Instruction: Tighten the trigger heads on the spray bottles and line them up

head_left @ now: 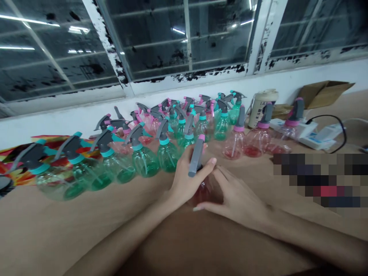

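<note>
A pink spray bottle (pixel 197 158) with a grey trigger head stands upright on the table in front of me. My left hand (pixel 186 176) is closed around its neck and head, thumb on the near side. Around its clear, pinkish body curls my right hand (pixel 232 193), with the thumb at the front and the fingers behind. Both hands hide much of the bottle. Beyond my left hand is a row of green spray bottles (pixel 146 163) with turquoise collars. To the right of my hands stand three pink spray bottles (pixel 257 140).
More pink and green spray bottles crowd together toward the wall. At the back right are a white cup (pixel 262 107), an open cardboard box (pixel 324 94) and a white power strip (pixel 313 138) with a black cable. Colourful wrapping (pixel 63 142) lies at left. A pixelated patch covers the right side.
</note>
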Action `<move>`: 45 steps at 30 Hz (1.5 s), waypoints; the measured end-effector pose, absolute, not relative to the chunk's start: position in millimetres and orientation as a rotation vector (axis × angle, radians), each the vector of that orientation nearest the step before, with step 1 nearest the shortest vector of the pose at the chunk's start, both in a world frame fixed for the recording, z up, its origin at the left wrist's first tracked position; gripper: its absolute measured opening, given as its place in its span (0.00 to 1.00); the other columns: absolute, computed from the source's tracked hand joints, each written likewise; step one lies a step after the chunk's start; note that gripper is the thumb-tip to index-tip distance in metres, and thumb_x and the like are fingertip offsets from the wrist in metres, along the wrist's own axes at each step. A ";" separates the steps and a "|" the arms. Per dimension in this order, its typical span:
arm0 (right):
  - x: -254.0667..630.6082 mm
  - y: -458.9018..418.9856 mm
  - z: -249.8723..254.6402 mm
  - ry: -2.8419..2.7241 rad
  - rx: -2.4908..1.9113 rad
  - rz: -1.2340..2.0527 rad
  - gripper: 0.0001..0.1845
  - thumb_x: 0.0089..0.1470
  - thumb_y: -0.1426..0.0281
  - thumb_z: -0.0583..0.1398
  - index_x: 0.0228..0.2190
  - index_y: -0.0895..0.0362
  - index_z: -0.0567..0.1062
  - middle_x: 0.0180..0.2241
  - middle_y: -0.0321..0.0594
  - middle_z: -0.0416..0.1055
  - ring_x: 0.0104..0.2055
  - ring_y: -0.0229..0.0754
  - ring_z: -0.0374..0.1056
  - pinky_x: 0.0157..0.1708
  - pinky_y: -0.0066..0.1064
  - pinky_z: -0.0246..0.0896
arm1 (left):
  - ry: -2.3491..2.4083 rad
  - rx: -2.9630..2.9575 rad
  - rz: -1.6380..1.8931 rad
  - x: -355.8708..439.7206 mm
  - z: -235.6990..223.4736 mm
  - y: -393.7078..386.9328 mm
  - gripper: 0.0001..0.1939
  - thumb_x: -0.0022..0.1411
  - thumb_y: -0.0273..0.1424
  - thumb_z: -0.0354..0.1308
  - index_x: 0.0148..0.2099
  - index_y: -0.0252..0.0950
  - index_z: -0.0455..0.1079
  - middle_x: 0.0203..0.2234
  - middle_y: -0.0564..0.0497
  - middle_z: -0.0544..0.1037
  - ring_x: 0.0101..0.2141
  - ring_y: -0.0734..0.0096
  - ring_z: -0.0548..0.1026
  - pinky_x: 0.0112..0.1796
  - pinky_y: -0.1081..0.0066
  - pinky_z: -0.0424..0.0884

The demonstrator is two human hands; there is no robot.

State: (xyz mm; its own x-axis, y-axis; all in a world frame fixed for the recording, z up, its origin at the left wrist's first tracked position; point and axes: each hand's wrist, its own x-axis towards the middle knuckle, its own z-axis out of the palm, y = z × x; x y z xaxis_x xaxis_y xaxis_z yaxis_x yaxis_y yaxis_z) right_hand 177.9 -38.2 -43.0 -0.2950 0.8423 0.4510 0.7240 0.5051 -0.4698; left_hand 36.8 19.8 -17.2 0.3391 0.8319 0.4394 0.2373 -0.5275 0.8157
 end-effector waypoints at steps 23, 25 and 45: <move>222.8 33.5 -35.3 -1.873 -1.835 -0.164 0.33 0.51 0.46 0.55 0.47 0.60 0.65 0.45 0.53 0.70 0.42 0.60 0.70 0.33 0.46 0.66 | 1.197 2.323 0.736 -0.2 -72.1 0.8 0.22 0.65 0.32 0.52 0.60 0.44 0.55 0.57 0.47 0.64 0.58 0.57 0.62 0.57 0.50 0.60; 221.5 38.2 -29.3 -1.858 -1.921 -0.161 0.34 0.50 0.46 0.57 0.47 0.61 0.65 0.44 0.53 0.71 0.41 0.60 0.71 0.32 0.45 0.66 | 1.204 2.379 0.711 -2.2 -75.9 0.3 0.21 0.64 0.31 0.53 0.59 0.43 0.57 0.57 0.47 0.64 0.58 0.58 0.63 0.56 0.52 0.61; 239.5 28.4 -28.1 -1.685 -1.741 -0.171 0.32 0.51 0.47 0.57 0.50 0.55 0.67 0.44 0.50 0.73 0.37 0.55 0.73 0.28 0.39 0.64 | 1.134 2.852 0.469 -1.0 -83.9 0.0 0.20 0.63 0.33 0.54 0.56 0.35 0.64 0.58 0.42 0.67 0.58 0.55 0.64 0.55 0.51 0.64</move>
State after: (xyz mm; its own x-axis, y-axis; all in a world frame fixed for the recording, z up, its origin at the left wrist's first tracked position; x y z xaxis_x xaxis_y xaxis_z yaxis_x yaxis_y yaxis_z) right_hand 239.5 28.4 -28.1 0.1461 0.8273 0.5425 0.9194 0.0889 -0.3831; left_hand -1.0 0.0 -83.9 0.6876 0.6763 0.2643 0.6652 -0.7326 0.1439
